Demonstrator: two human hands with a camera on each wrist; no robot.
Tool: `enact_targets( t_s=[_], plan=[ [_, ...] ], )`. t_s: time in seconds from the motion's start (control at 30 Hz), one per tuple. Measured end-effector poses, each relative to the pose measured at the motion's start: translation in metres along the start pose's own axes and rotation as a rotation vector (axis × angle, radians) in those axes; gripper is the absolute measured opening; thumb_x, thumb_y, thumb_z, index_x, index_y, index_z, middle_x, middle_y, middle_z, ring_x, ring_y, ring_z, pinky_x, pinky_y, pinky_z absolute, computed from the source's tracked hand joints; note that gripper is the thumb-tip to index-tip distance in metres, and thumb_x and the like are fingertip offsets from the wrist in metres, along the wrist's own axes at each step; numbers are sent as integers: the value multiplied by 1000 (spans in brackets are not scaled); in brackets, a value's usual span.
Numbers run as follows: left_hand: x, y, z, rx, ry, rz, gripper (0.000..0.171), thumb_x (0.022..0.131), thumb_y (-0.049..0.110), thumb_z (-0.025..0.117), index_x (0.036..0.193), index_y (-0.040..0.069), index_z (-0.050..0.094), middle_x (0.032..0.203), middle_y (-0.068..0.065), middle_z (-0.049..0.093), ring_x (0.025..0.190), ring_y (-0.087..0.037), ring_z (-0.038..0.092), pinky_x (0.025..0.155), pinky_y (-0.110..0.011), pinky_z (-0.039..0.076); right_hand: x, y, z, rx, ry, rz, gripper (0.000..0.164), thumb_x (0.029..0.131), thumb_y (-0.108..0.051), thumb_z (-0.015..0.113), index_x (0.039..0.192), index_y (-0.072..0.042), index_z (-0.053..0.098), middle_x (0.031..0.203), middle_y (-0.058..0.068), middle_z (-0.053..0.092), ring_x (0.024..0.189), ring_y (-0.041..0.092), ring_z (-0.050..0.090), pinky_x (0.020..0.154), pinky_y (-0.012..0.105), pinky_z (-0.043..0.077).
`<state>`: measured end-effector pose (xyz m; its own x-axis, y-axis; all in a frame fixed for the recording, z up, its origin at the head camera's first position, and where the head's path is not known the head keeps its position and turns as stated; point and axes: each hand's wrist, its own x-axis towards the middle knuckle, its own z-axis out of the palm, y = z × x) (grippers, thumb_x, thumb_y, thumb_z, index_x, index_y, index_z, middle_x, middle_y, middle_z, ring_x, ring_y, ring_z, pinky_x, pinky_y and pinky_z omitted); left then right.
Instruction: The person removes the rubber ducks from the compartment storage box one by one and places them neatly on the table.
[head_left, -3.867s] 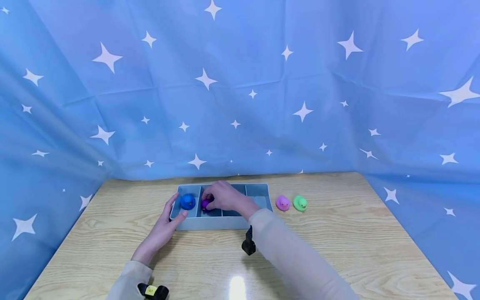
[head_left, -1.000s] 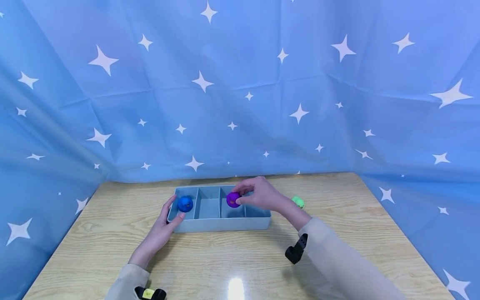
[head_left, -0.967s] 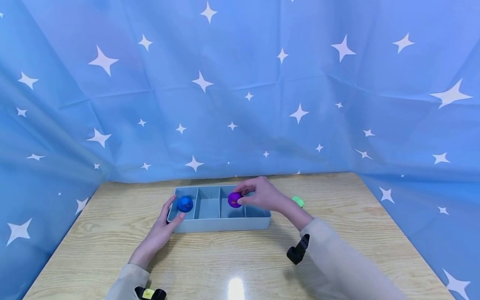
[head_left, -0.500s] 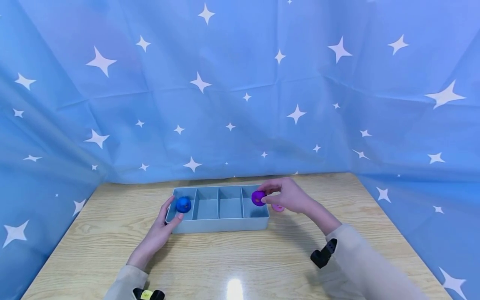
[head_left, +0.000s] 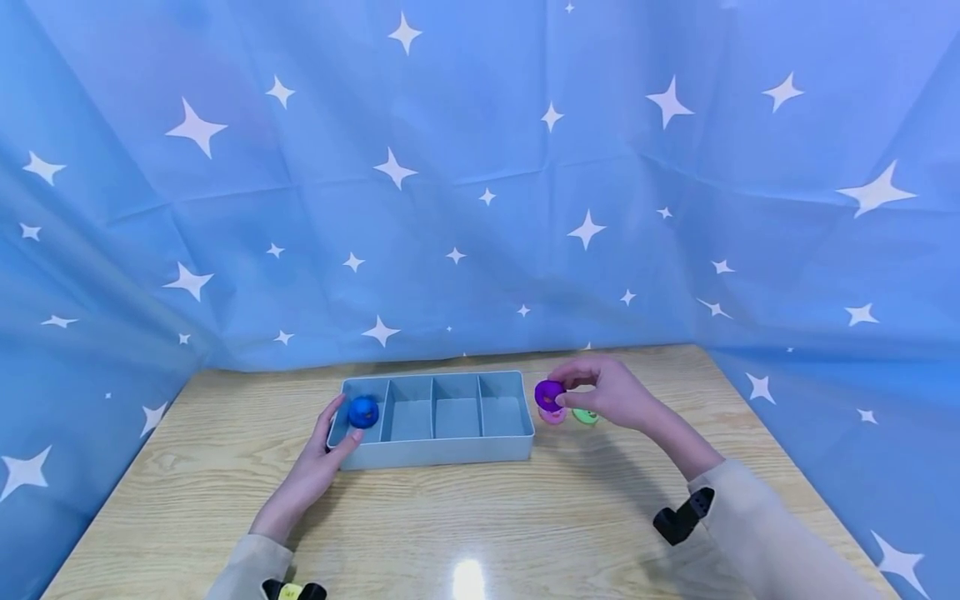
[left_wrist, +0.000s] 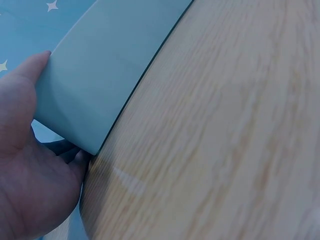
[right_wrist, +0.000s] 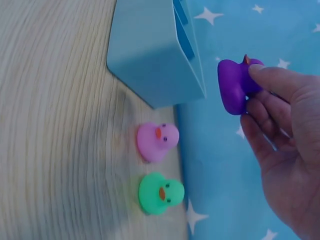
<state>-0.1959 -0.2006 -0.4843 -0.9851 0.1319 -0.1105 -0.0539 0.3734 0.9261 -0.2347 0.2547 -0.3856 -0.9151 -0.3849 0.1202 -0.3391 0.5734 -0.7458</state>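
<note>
A purple duck [right_wrist: 232, 87] is held in the air, lower right of centre, pinched by the right hand [head_left: 611, 394]. Near it, a pink duck [right_wrist: 156, 142] and a green duck [right_wrist: 159, 193] are seen. At lower centre, the tray [head_left: 438, 452] is gripped by the left hand [head_left: 311, 471]; inside its left end, a blue duck [head_left: 363, 412] is placed.

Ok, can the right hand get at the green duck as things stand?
Probably not freely: the right hand pinches the purple duck. Nothing covers the green duck, though, which stands on the table beside the pink duck.
</note>
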Motion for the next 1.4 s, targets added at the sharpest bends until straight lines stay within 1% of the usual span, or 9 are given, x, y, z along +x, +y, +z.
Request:
enact_targets(
  t_s=[0.13,0.23,0.33,0.5,0.63,0.93,1.13,1.27,1.4],
  plan=[
    [0,0,0,3,1,-1,76,108,41,52,166,28,4,170,-21,-5,153,-50,-4,114,-76,9,-7,6,-5,23,16,10,29,89,-9,80,117,-5,75,104,4,73,96,20,70,78,30,56],
    [0,-1,-1,7,-2,-3,77,108,40,51,166,27,2,170,-21,-5,152,-50,-4,113,-76,9,-10,9,-8,41,27,5,30,88,-7,80,118,-3,75,103,7,73,96,22,70,76,29,57],
    [0,-1,-1,9,-4,-3,77,109,39,51,166,26,2,170,-22,-6,152,-51,-4,113,-77,9,-13,13,-11,30,40,1,32,88,-8,80,119,-2,74,104,8,73,97,24,70,77,28,57],
    [-1,-1,0,12,-4,-2,77,109,38,51,166,26,2,170,-22,-5,152,-51,-3,112,-77,10,-16,21,-18,9,64,21,31,88,-9,80,118,-3,74,104,7,74,96,24,70,77,27,57],
    [-1,0,1,14,-4,-4,77,109,39,51,166,26,2,169,-23,-5,152,-52,-3,112,-78,10,-20,27,-23,19,77,44,29,89,-11,81,117,-5,75,103,6,74,95,24,69,76,29,57],
    [-2,2,1,15,-11,-4,78,109,40,51,166,26,0,169,-23,-7,151,-53,-4,112,-78,9,-31,37,-37,38,91,61,32,90,-12,80,120,-3,74,105,10,73,94,23,69,76,28,58],
    [-2,3,1,14,-8,-2,77,109,39,51,166,26,1,169,-23,-6,152,-53,-4,112,-77,8,-39,48,-45,-1,110,90,33,90,-11,79,121,-1,73,103,10,72,90,20,68,73,27,58],
    [-2,3,1,16,0,2,76,109,39,50,166,25,3,169,-24,-5,152,-52,-3,113,-77,9,-44,56,-51,-31,108,93,33,90,-10,79,120,1,73,99,9,73,86,18,67,71,27,57],
    [-2,3,1,17,-2,2,77,109,39,51,166,25,2,169,-25,-5,151,-53,-2,113,-76,10,-50,62,-59,-46,107,93,33,90,-9,79,120,1,72,100,9,74,86,16,69,71,27,57]
  ],
)
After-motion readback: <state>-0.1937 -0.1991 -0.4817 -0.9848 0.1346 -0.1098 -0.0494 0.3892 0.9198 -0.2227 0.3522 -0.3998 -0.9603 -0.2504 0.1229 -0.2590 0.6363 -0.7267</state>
